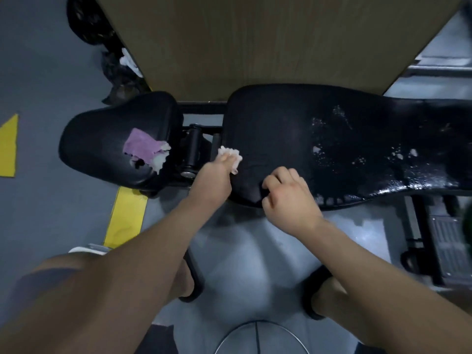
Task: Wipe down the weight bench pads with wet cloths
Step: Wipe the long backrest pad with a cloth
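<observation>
My left hand [217, 172] grips a crumpled white cloth [232, 155] at the left end of the long black back pad [306, 139], centre frame; the cloth bunches out just past my fingertips and touches the pad. My right hand [290, 198] rests on the pad's near edge, fingers curled and holding nothing I can see. Wet specks [357, 154] glisten across the pad's right half. On the seat pad [102, 139], at left, lies a purple cloth [140, 146], well apart from both hands.

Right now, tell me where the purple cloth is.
Head view, left side: the purple cloth lies on the small seat pad, left of the left hand.
</observation>
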Motion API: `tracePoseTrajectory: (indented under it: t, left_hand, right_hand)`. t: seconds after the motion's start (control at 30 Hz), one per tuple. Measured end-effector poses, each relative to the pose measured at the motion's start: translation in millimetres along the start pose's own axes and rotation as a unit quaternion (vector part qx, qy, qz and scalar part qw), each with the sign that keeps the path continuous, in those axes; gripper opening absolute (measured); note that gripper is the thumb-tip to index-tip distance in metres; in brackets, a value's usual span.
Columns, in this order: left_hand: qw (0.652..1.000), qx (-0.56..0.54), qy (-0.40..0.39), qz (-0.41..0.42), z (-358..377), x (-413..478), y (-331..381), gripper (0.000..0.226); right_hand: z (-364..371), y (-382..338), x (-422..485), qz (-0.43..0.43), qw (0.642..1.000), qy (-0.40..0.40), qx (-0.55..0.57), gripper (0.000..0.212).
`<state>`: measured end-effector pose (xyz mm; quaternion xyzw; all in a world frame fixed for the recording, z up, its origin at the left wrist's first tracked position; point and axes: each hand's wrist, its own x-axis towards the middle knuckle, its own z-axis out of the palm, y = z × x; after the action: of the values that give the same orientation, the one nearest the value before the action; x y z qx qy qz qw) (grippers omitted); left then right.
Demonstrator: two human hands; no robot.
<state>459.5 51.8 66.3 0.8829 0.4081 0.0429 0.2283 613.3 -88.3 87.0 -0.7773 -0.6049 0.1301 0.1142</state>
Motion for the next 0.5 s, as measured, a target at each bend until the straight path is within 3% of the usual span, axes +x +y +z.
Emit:
tracePoseTrajectory:
  t: [0.13,0.27,0.37,0.43,0.5]
  left_hand:
    - [1.0,0.02,0.023,-0.003,12.7,2.4,23.3,0.079]
    - [0.997,0.007,-0.025,0.067,31.7,-42.3,60.2,0.084]
    - [0.992,0.039,-0.042,0.11,24.5,-18.0,56.4,0.086]
    - [0.992,0.077,-0.046,0.091,17.2,16.2,56.1,0.084]
    - [0.994,0.09,-0.053,0.014,13.6,41.0,70.1,0.082]
  right_hand:
    - [-8.1,29.1,-37.4,0.006,1.0,0.012,0.014,0.036]
    - [-11.0,53.8,-60.2,0.03,0.999,-0.029,0.03,0.032]
    - [-11.3,63.1,-69.2,0.044,0.996,-0.002,0.076,0.031]
    - [-13.2,66.3,-71.9,0.038,0.994,0.015,0.101,0.031]
    - [-17.2,68.2,-75.3,0.041,0.992,-0.005,0.118,0.023]
